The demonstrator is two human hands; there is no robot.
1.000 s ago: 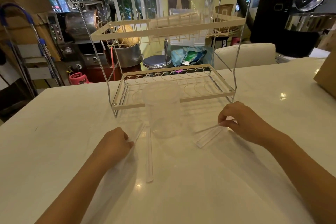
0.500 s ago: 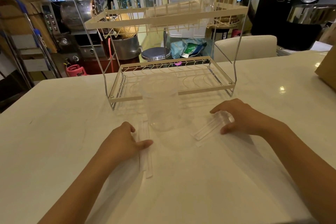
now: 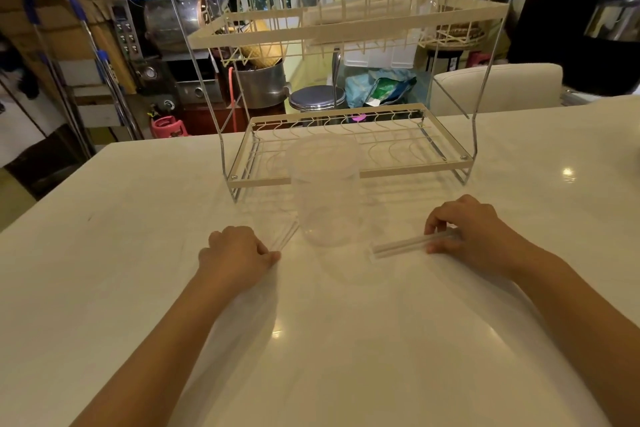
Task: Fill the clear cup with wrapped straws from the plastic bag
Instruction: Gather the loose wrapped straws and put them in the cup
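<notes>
The clear cup (image 3: 327, 191) stands upright on the white table (image 3: 104, 204), in front of the rack, with nothing inside. My left hand (image 3: 235, 253) is closed on wrapped straws (image 3: 285, 237) that stick out toward the cup's left side. My right hand (image 3: 467, 232) pinches a bundle of wrapped straws (image 3: 401, 245) lying flat to the right of the cup. A plastic bag (image 3: 367, 9) with more straws rests on the rack's upper shelf.
A two-tier wire dish rack (image 3: 349, 163) stands right behind the cup, its lower shelf bare. Beyond the table edge are a white chair back (image 3: 498, 83), metal pots and machines.
My left hand gathered the straws lying left of the cup and closed on them. My right hand shifted from covering its bundle to pinching its near end.
</notes>
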